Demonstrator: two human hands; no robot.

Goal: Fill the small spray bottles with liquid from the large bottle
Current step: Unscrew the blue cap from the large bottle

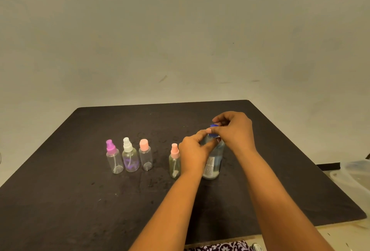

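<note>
The large clear bottle (pixel 213 162) with a blue cap (pixel 213 127) stands upright on the black mat, right of centre. My left hand (pixel 193 150) grips its neck and shoulder. My right hand (pixel 234 130) pinches the blue cap from above. Just left of it stands a small spray bottle with a pink nozzle (pixel 174 160), partly behind my left wrist. Further left three small bottles stand in a row: one with a purple sprayer (pixel 114 157), one with a white sprayer (pixel 130 155), one with a pink cap (pixel 145 155).
The black mat (pixel 80 200) covers the table up to a plain wall. A clear plastic container (pixel 356 178) sits off the mat at the right edge. Patterned fabric (pixel 218 247) shows at the bottom edge.
</note>
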